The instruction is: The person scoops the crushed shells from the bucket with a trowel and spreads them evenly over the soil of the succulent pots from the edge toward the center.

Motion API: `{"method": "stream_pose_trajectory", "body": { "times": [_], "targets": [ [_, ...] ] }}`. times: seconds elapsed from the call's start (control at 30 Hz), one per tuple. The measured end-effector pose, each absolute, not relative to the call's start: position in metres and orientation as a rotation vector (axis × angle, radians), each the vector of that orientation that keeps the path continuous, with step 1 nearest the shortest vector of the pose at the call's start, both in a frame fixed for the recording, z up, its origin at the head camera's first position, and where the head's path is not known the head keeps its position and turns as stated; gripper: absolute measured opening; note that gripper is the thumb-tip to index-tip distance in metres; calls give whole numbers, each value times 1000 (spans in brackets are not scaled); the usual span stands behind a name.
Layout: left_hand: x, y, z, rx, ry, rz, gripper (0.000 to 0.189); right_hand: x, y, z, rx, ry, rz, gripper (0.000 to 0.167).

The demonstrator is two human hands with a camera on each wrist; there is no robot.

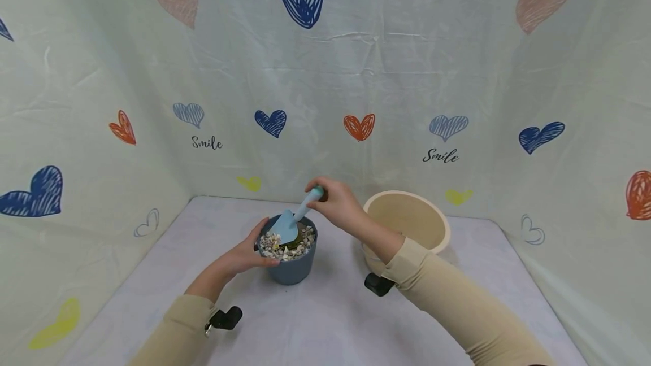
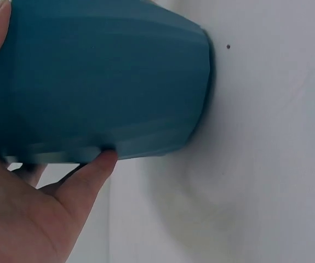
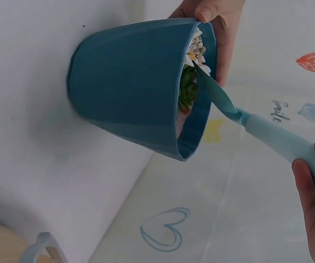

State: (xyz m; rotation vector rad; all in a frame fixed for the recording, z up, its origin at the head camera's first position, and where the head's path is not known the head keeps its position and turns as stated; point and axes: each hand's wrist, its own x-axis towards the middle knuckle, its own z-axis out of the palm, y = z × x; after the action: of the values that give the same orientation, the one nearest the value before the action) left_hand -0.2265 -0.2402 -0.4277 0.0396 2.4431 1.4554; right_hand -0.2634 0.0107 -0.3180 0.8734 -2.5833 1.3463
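A blue plant pot (image 1: 292, 271) stands on the white-covered table, pale pebbles (image 1: 275, 247) over its soil. In the right wrist view a green succulent (image 3: 188, 87) shows inside the rim. My left hand (image 1: 239, 256) grips the pot's left side, thumb at the near rim; the left wrist view has its fingers (image 2: 83, 183) against the wall. My right hand (image 1: 337, 203) holds a light blue trowel (image 1: 286, 227) by its handle from above. The trowel's blade slants down into the pot, its tip at the pebbles beside the succulent.
To the right of the pot stands a wide cream bucket (image 1: 404, 199), partly behind my right forearm. A light handle-like piece (image 3: 41, 247) shows near it in the right wrist view. Cloth with printed hearts (image 1: 301, 3) hangs behind the table and at both sides.
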Motion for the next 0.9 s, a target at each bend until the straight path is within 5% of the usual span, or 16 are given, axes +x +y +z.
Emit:
{"method": "stream_pose_trajectory", "body": {
  "times": [0.9],
  "targets": [
    [-214,-221,-429,-54,2507,1530,120,-248,9,-306,1040,-2521,1108,20]
  ]
}}
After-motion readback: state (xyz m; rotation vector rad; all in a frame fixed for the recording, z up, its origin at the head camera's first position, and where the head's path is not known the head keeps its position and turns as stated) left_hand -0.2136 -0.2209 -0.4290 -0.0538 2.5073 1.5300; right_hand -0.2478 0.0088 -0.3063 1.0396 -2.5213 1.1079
